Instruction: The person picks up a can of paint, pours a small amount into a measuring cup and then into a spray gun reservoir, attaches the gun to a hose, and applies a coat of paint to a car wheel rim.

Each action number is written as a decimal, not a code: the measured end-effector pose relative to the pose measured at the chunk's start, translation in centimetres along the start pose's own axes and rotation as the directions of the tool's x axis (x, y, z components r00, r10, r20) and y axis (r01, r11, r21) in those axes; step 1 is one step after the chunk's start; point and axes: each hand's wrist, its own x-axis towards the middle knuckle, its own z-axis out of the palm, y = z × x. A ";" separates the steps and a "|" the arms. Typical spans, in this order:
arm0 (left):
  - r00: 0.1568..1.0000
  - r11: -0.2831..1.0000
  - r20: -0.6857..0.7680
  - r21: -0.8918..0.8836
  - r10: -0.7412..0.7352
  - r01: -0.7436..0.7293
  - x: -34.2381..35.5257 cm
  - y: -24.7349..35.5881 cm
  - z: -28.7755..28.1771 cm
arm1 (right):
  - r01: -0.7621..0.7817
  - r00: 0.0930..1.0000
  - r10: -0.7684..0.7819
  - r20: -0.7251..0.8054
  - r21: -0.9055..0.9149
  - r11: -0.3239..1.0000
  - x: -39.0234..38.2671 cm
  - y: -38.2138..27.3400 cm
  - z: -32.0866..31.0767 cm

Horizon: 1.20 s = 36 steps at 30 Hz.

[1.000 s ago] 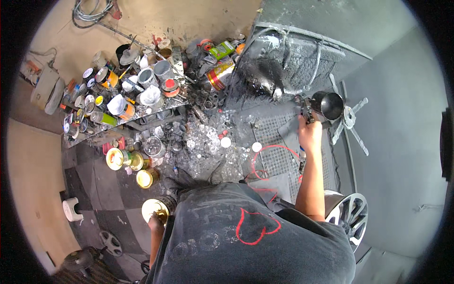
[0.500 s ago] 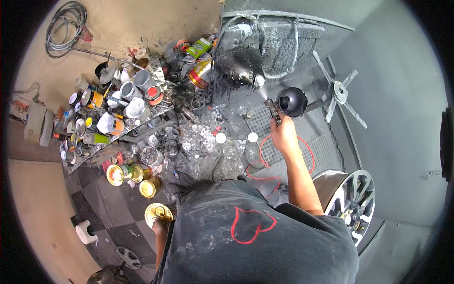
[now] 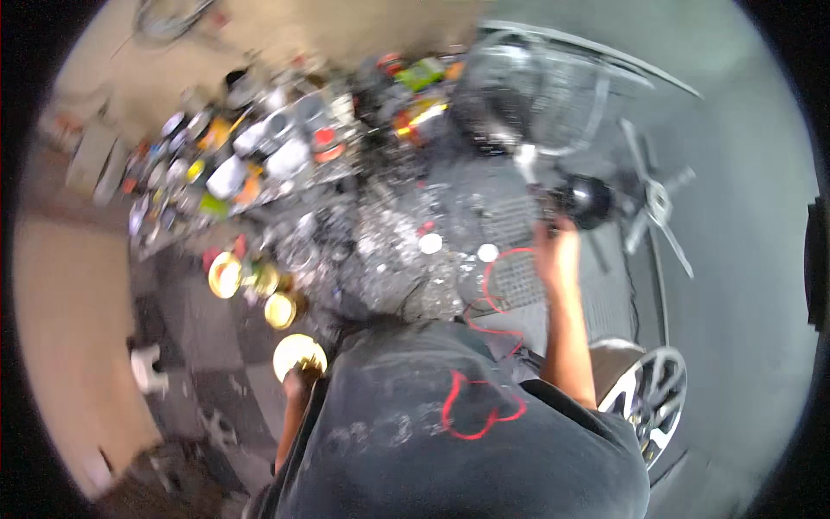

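Observation:
My right hand (image 3: pixel 558 240) is closed round the handle of a spray gun (image 3: pixel 545 206). A round black cup (image 3: pixel 590 202) sits at the gun's right side. Whitish mist (image 3: pixel 526 164) shows beyond its tip, beside a dark, glossy rounded object (image 3: pixel 493 121) whose kind I cannot make out. On the left, my left hand (image 3: pixel 301 379) hangs low, overlapping the near edge of a round gold tin (image 3: pixel 294 348). Blur hides its fingers, so I cannot tell whether it touches the tin.
Paint cans and cups crowd a bench (image 3: pixel 333 177) at the left. More gold tins (image 3: pixel 281 310) stand below it. A red hose (image 3: pixel 486 285) loops over the grating. An alloy wheel (image 3: pixel 661 398) is at my right, a cross-shaped stand (image 3: pixel 657 204) beyond. A white stool (image 3: pixel 149 370) stands far left.
The whole view has shifted, so most things appear farther right, and the picture is blurred. My right hand still holds the spray gun, with mist at its tip in both frames.

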 end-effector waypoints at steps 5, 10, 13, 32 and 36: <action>0.996 0.997 -0.042 -0.018 0.074 -0.075 4.5 -2.9 -0.3 | -0.115 0.992 0.104 0.068 0.190 0.975 0.8 2.7 -1.0; 0.961 0.959 -0.247 0.277 0.126 -0.054 3.6 -2.3 -1.2 | -0.033 0.999 0.031 0.012 0.297 0.954 1.4 3.5 0.6; 0.953 0.943 -0.258 0.327 0.158 -0.068 4.4 -1.1 -2.4 | -0.065 0.998 0.066 0.003 0.195 0.979 1.9 3.9 1.2; 0.987 0.497 -0.141 0.864 0.080 0.083 22.3 13.2 -8.8 | -0.169 0.984 0.167 -0.067 -0.027 0.985 -4.2 -6.0 4.6; 0.995 0.445 -0.096 0.891 -0.005 0.088 25.6 18.4 -8.3 | -0.103 0.993 0.102 -0.055 -0.027 0.994 -6.4 -8.3 4.8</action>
